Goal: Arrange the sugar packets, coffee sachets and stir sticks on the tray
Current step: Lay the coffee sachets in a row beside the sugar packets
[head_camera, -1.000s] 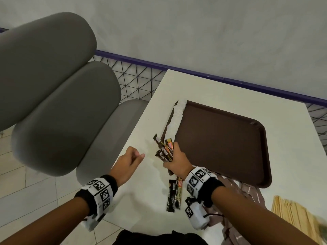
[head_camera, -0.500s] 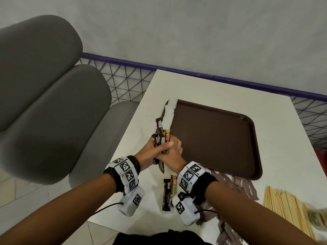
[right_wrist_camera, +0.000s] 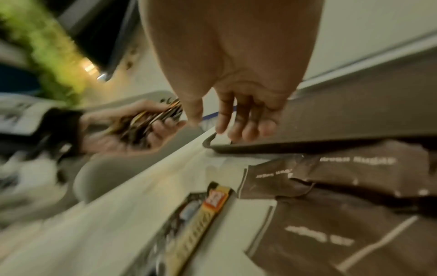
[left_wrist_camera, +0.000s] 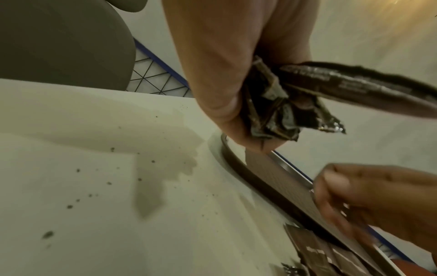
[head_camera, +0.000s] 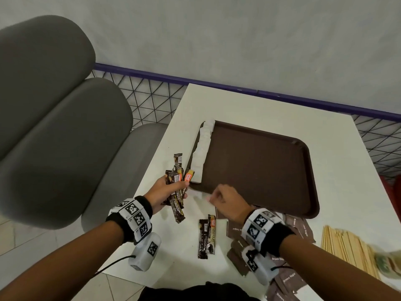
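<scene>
My left hand (head_camera: 168, 190) grips a bundle of dark coffee sachets (head_camera: 176, 181) just off the near left corner of the brown tray (head_camera: 260, 168); the left wrist view shows the crumpled sachet ends (left_wrist_camera: 279, 112) in its fingers. My right hand (head_camera: 225, 198) hovers at the tray's near edge, fingers loosely bent and empty (right_wrist_camera: 238, 127). A row of white sugar packets (head_camera: 202, 153) lies along the tray's left side. Two coffee sachets (head_camera: 207, 235) lie on the table near me. Brown sugar packets (head_camera: 297, 227) and wooden stir sticks (head_camera: 345, 246) lie to the right.
The white table (head_camera: 249, 105) ends close on the left, where a grey padded chair (head_camera: 60, 127) stands. A wire mesh fence with a purple rail (head_camera: 152, 101) runs behind. Dark specks dot the tabletop (left_wrist_camera: 94, 186).
The bundle of coffee sachets has passed from my right hand to my left. My right hand has let go and drawn back to the right, toward the tray's near edge.
</scene>
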### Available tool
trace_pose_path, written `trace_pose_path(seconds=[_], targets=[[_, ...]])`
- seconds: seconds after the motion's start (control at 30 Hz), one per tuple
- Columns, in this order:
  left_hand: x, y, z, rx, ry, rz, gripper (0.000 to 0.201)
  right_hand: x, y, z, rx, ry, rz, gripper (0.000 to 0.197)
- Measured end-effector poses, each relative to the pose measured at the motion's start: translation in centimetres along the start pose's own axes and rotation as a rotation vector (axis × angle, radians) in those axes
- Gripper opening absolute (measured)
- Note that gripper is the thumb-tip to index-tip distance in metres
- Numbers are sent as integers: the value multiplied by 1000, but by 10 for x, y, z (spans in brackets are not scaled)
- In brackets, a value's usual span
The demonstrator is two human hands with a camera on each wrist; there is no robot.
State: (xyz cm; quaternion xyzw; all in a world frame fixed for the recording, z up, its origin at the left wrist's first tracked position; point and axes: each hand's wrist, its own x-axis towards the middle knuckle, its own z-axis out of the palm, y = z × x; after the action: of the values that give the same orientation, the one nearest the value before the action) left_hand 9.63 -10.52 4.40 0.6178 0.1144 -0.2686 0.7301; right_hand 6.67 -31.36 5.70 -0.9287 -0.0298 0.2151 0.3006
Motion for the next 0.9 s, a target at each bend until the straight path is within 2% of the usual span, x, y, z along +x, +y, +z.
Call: trace_pose_path(seconds=[0.03, 0.1, 0.17, 0.27, 0.43, 0.53, 0.67, 0.77, 0.83, 0.9], targets=[[1, -1, -2, 1, 22, 0, 31, -6, -2, 3, -127, -89, 5, 44], [3, -3, -4, -21, 60, 14, 29, -18, -9, 13, -408, -223, -7, 66], [3, -3, -4, -55, 72, 20, 22, -24, -14, 27, -493, -290, -15, 75], [2, -2, -5, -83, 70, 20, 21, -16, -16, 45, -427, -312, -2, 66], [-1, -2, -10, -74, 69, 11, 18, 1, -17, 41, -342, -222, 38, 52], [-5, -1, -9, -65, 62, 14, 14, 12, -12, 39, -173, -195, 55, 45], [-5, -4, -10, -73, 37, 3, 31, 16, -13, 22, 232, -78, 48, 44], [-5, -4, -4, -87, 30, 20, 22, 19, -15, 13, 482, 29, 4, 42], [-4, -2, 5, -58, -4, 45, 22, 20, -18, 10, 534, 79, -23, 40], [-3, 1, 13, -32, -41, 77, 30, 24, -21, 7, 545, 115, -39, 41]])
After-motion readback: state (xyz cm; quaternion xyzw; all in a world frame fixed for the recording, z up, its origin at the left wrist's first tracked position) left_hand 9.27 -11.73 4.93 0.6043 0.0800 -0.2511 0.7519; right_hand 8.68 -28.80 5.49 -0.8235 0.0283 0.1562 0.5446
